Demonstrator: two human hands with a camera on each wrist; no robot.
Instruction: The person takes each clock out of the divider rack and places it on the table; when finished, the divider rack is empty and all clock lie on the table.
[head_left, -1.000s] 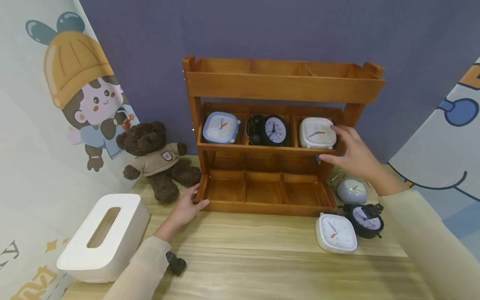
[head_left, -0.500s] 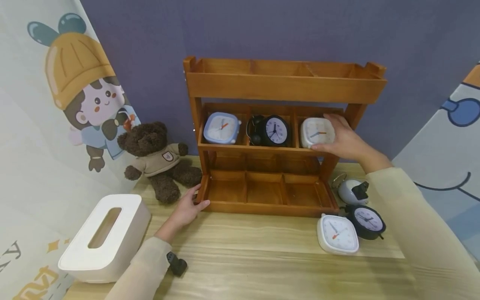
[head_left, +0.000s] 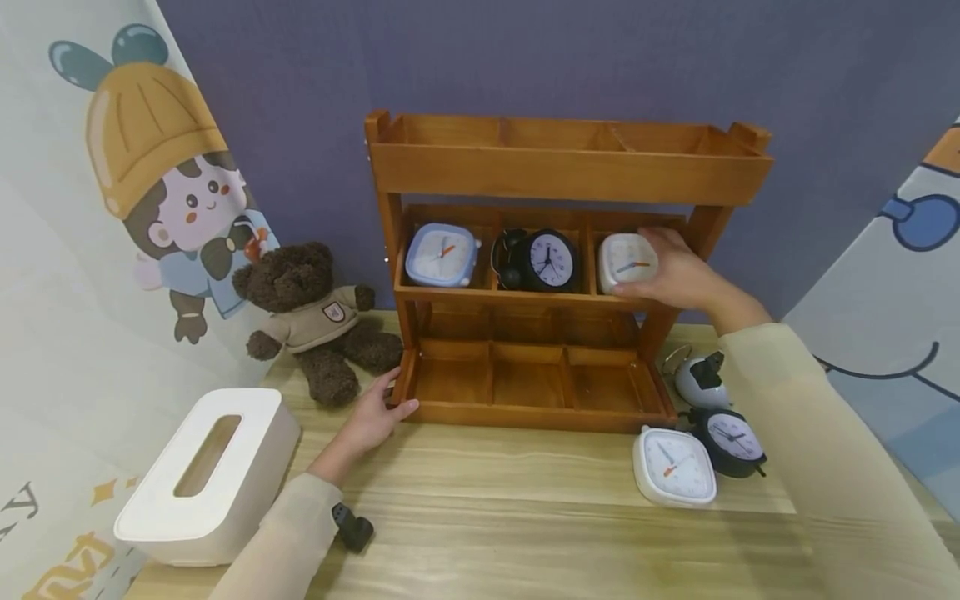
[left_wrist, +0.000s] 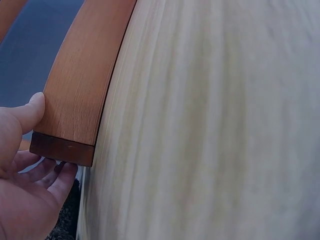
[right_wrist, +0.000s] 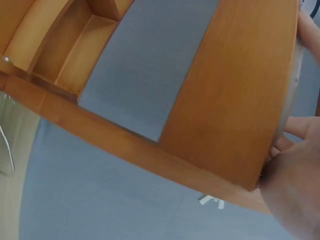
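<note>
My left hand grips the near left corner of a brown wooden rack with three tiers; the thumb lies on its edge, and the fingers are bent round its end. My right hand is spread only so wide as the object it holds, a white square clock with rounded corners: the thumb is at its lower front, the fingers at its upper right. This clock is in the right compartment of the middle tier. My two hands are well apart.

In the middle compartment beside it is a black round clock with bells, and in the left one a light-blue square clock. The numerals on the dials are too small to read surely.

On the pale wooden bench, near the rack's right end, there are a second white square clock, a second black round clock just beside it, and behind them a pale grey round clock, partly hidden.

At left sits a dark brown plush bear; its beige sweater bears a shield badge with marks I cannot read. Nearer stands a white box with a long slot. On the pale wall covering I can read one dark letter "y".
</note>
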